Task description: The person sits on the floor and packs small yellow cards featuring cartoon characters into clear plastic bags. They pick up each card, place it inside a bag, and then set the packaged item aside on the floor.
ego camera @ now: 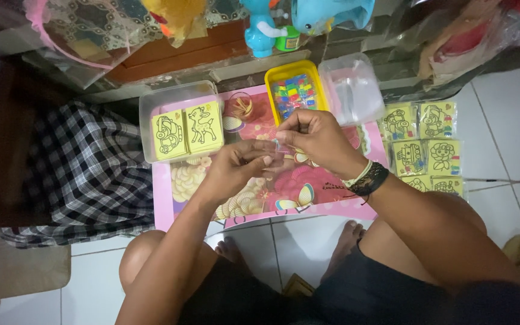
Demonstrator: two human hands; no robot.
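A checked cloth lies at far left, beside a clear tub of yellow picture cards. Over a low pink table, the left hand and right hand meet, fingertips pinched shut on a small clear packet, too small to identify. Behind sits a yellow tray of coloured pieces; bagged cards lie right. A loose pinch could drop the packet among them.
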